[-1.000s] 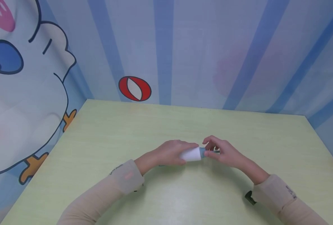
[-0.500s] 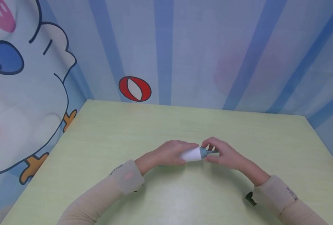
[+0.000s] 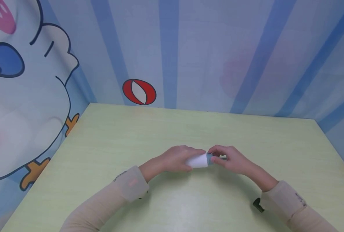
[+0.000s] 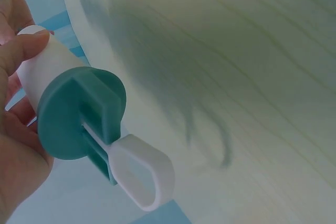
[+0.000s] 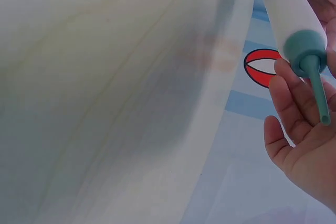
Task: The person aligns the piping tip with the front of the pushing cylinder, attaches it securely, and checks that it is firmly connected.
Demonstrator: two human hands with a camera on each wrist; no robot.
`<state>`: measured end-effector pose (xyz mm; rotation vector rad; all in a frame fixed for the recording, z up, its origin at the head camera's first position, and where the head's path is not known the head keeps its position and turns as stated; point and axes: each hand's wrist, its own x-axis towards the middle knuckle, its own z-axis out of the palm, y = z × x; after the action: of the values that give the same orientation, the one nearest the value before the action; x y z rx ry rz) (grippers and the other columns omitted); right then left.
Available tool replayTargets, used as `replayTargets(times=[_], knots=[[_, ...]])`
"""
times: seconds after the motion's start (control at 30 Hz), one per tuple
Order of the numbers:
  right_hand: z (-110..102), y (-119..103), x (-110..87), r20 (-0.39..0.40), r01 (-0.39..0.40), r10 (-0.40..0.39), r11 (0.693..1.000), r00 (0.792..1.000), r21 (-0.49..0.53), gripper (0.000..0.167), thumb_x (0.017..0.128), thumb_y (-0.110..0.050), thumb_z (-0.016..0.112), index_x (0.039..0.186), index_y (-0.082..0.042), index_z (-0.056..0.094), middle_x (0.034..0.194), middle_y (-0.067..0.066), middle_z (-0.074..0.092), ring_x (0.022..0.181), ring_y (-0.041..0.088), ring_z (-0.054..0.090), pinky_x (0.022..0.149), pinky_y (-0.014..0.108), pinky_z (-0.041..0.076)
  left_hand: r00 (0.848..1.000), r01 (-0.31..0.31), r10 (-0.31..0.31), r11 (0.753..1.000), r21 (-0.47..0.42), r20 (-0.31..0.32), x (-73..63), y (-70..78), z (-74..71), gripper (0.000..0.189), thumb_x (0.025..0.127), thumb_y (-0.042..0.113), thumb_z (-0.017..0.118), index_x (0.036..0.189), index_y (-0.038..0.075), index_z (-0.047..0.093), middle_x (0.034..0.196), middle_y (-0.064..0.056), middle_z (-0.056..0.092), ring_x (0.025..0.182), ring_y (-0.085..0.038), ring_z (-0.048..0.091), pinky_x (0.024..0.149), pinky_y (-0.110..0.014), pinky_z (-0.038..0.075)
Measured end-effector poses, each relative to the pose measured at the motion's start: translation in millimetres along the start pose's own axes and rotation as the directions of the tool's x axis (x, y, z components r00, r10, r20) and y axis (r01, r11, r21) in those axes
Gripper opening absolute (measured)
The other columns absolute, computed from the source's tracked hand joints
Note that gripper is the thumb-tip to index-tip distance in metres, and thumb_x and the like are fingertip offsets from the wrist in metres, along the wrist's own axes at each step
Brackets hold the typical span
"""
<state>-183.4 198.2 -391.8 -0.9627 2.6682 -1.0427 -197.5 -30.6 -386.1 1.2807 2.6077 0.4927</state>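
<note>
Above the table is a large syringe lying nearly level, with a white barrel. My left hand grips the barrel, thumb along one side and fingers round the other. At its left end, a teal flange carries a teal bracket and a white loop handle. A teal nozzle cap tapers into a long thin spout at the other end. My right hand pinches this cap between thumb and fingers, and the spout points toward its palm.
The pale yellow-green table spreads around both hands. Behind it stands a blue striped wall sheet with a printed red and white ball. A large cartoon figure covers the left side.
The right hand's fingers spread apart from the nozzle cap half a second ago and have come together on it again, the hand now slightly lower. The left hand keeps its hold on the barrel.
</note>
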Motion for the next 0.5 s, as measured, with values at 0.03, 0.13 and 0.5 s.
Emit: replayTargets(times=[0.03,0.13,0.5], knots=[[0.0,0.5,-0.2,-0.004,-0.003,0.003,1.000,1.000,-0.004,0.023,0.088,-0.018,0.054,0.106,-0.005,0.057,0.091,0.005,0.065,0.081,0.013,0.059,0.070,0.031,0.047,1.000,0.001,-0.001,1.000,0.000,-0.001,0.0,0.1,0.1,0.062,0.077,0.018,0.067,0.132,0.021,0.041,0.124,0.003,0.053,0.102,-0.014,0.054,0.083,-0.031,0.044],[0.0,0.7,-0.4,-0.018,-0.025,0.025,1.000,1.000,0.012,0.030,0.088,-0.019,0.054,0.112,-0.002,0.053,0.100,0.010,0.064,0.087,0.019,0.061,0.072,0.034,0.049,1.000,0.008,-0.008,1.000,0.001,-0.004,0.0,0.1,0.4,0.063,0.077,0.019,0.067,0.133,0.021,0.039,0.125,0.003,0.053,0.103,-0.014,0.053,0.083,-0.031,0.045],[3.4,3.4,-0.7,-0.001,-0.027,0.027,0.996,1.000,0.090,0.025,0.078,-0.013,0.066,0.100,-0.010,0.054,0.089,0.000,0.057,0.078,0.014,0.049,0.068,0.027,0.045,1.000,0.022,-0.022,0.999,-0.025,0.003,-0.6,2.0,-0.7,0.063,0.076,0.017,0.067,0.133,0.021,0.040,0.125,0.003,0.053,0.103,-0.013,0.053,0.084,-0.030,0.044]])
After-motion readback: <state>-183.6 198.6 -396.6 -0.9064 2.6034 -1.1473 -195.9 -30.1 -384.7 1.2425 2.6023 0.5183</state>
